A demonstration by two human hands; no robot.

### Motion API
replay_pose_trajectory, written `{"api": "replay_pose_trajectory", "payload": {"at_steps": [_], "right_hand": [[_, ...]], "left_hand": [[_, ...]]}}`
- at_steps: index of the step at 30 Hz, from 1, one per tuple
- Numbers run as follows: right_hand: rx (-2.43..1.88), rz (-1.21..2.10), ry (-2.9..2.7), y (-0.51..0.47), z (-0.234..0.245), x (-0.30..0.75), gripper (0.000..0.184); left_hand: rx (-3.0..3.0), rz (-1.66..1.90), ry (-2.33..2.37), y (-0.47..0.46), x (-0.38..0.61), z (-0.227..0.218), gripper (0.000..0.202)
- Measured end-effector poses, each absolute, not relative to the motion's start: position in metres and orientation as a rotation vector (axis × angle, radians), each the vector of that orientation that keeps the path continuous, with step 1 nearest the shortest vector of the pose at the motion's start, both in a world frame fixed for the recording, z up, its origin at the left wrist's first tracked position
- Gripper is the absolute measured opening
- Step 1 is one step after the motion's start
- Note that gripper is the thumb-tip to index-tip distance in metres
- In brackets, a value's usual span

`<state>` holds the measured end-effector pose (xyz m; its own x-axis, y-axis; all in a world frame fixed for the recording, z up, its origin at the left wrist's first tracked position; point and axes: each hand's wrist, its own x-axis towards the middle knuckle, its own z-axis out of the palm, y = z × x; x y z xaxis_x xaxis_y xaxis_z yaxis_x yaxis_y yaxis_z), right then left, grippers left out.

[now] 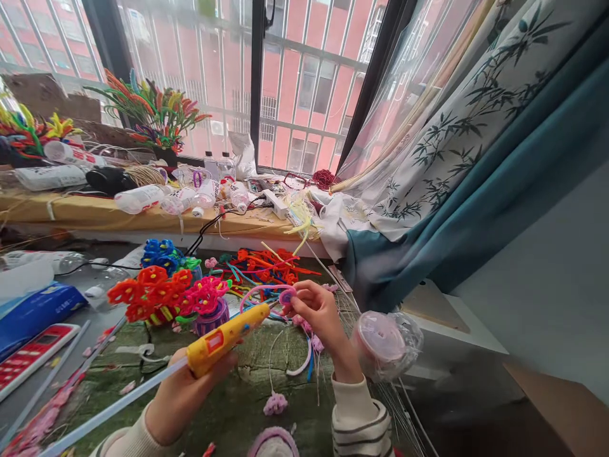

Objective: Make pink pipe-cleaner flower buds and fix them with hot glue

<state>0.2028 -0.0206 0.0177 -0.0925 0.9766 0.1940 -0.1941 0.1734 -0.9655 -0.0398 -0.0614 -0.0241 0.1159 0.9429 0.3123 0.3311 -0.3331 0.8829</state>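
My left hand (183,397) is closed round a yellow hot glue gun (227,337), whose long clear glue stick (109,409) trails out to the lower left. Its nozzle points at a small pink pipe-cleaner flower (287,297) pinched in my right hand (320,312); a pink pipe-cleaner stem (259,292) arcs from the flower to the left. Both hands hover above a green mat (238,393).
Orange, blue and pink pipe-cleaner flowers (159,292) and loose pipe cleaners (266,263) lie ahead. A clear plastic cup (383,343) sits to the right, a red calculator (28,358) and a blue pack (33,311) to the left. Bottles clutter the windowsill (143,219). A curtain (476,165) hangs at right.
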Motion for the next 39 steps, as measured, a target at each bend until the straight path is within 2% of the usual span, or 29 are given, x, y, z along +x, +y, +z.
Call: {"api": "replay_pose_trajectory", "payload": {"at_steps": [16,24,30,39], "right_hand": [[-0.885,1.250,-1.389,-0.022,0.018,0.209,0.034],[-0.892,1.267,-1.392,-0.023,0.020,0.209,0.030],[-0.883,1.259,-1.374,-0.023,0.020,0.207,0.029],[-0.843,1.282,-1.361,-0.022,0.019,0.208,0.024]], "left_hand": [[1.788,1.167,1.243,-0.056,-0.043,-0.037,0.034],[1.781,1.150,1.236,-0.061,-0.036,-0.008,0.026],[1.701,1.219,1.283,-0.061,-0.033,-0.010,0.031],[1.721,1.187,1.260,-0.061,-0.032,0.003,0.027]]}}
